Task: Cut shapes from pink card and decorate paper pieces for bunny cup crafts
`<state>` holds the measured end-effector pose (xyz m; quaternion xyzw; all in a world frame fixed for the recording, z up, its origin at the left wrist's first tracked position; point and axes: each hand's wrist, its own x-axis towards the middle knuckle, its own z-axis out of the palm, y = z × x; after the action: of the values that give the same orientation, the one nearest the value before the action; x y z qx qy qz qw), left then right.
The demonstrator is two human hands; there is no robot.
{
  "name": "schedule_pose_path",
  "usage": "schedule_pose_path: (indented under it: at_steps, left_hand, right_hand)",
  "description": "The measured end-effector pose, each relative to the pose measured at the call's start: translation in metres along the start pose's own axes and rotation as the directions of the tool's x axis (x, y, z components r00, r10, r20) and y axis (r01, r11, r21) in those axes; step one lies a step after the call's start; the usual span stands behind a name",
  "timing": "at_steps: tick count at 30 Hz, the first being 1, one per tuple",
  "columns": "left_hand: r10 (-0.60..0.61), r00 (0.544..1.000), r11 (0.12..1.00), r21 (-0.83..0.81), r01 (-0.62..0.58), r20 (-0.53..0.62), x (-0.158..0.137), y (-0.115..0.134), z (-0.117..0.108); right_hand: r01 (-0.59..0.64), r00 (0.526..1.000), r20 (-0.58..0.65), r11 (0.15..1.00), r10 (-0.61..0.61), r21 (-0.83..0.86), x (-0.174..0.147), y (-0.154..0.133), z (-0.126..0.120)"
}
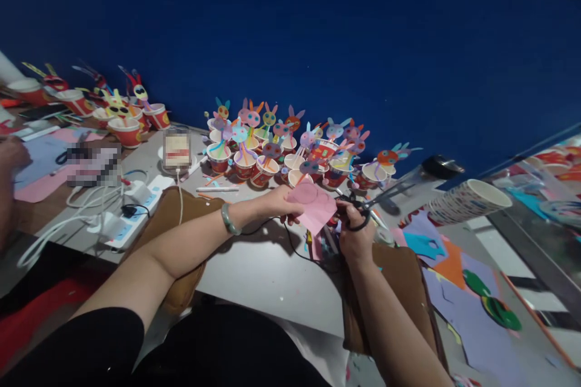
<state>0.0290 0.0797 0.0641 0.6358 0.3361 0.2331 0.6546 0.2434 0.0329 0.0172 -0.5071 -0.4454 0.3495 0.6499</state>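
Observation:
My left hand (282,204) is closed on the left side of a piece of pink paper (314,208), which has a rounded outline marked on it. Black-handled scissors (361,222) sit in my right hand (356,236), its fingers wrapped around the handles at the right edge of the paper. How far the blades are apart I cannot make out. Just beyond both hands stand several paper cups (264,170) with paper bunny heads (272,151) rising from them.
A white power strip (140,208) with tangled cables lies on the left. Brown cushions (393,296) rest under my forearms. Stacked paper cups (467,199) lean at the right, near coloured paper sheets (476,326) and green tape rolls (499,312). Another person's hand (13,154) is at far left.

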Motion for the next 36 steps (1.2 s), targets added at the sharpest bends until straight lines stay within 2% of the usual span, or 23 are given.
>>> schedule_pose_path:
  at_steps: [2,7,10,12,16,18,21,23,26,29,32,34,36]
  left_hand:
    - [-0.042,0.999,0.998,0.039,0.041,0.009,0.0,-0.005,-0.002]
    - [-0.114,0.975,0.978,0.194,0.076,0.191,0.0,-0.002,-0.005]
    - [-0.158,0.953,0.955,0.286,0.081,0.258,0.0,-0.001,-0.007]
    - [-0.162,0.951,0.954,0.289,0.082,0.264,0.001,-0.004,-0.009]
    - [-0.027,0.987,0.986,0.165,0.0,0.16,0.008,-0.01,-0.015]
    - [0.066,0.993,0.995,0.063,-0.072,0.1,0.011,-0.011,-0.016]
    - [0.118,0.993,0.993,-0.02,-0.117,0.02,0.013,-0.009,-0.016]
    - [0.131,0.991,0.991,-0.009,-0.131,-0.022,0.013,-0.01,-0.014]
    - [0.193,0.98,0.98,0.06,-0.189,-0.05,0.014,-0.014,-0.011]
    - [0.234,0.972,0.962,0.149,-0.227,-0.027,0.017,-0.02,-0.012]
    - [0.241,0.971,0.957,0.166,-0.236,-0.006,0.018,-0.021,-0.012]
    - [0.249,0.967,0.963,0.12,-0.241,-0.059,0.016,-0.019,-0.011]
    - [0.26,0.945,0.965,0.009,-0.264,-0.198,0.014,-0.014,-0.005]
  right_hand:
    - [-0.037,0.998,0.051,0.998,0.039,-0.05,-0.003,0.002,-0.004]
    - [0.022,0.987,0.162,0.972,0.016,-0.232,-0.01,-0.009,-0.006]
    - [0.036,0.969,0.245,0.966,0.029,-0.256,-0.012,-0.012,-0.005]
    - [0.027,0.96,0.277,0.968,0.045,-0.251,-0.013,-0.012,-0.005]
    - [-0.004,0.957,0.277,0.961,0.084,-0.277,-0.016,-0.013,-0.004]
    - [-0.027,0.949,0.291,0.953,0.119,-0.301,-0.018,-0.015,-0.003]
    - [-0.045,0.932,0.328,0.945,0.157,-0.323,-0.021,-0.017,-0.003]
    - [-0.046,0.938,0.313,0.948,0.15,-0.316,-0.021,-0.016,-0.003]
    - [-0.048,0.97,0.216,0.957,0.114,-0.287,-0.019,-0.01,-0.005]
    - [-0.061,0.984,0.145,0.968,0.099,-0.243,-0.015,-0.004,-0.006]
    - [-0.072,0.986,0.136,0.975,0.102,-0.21,-0.015,0.001,-0.007]
    - [-0.091,0.983,0.136,0.974,0.12,-0.206,-0.016,0.002,-0.007]
    - [-0.116,0.98,0.133,0.969,0.147,-0.216,-0.018,0.003,-0.006]
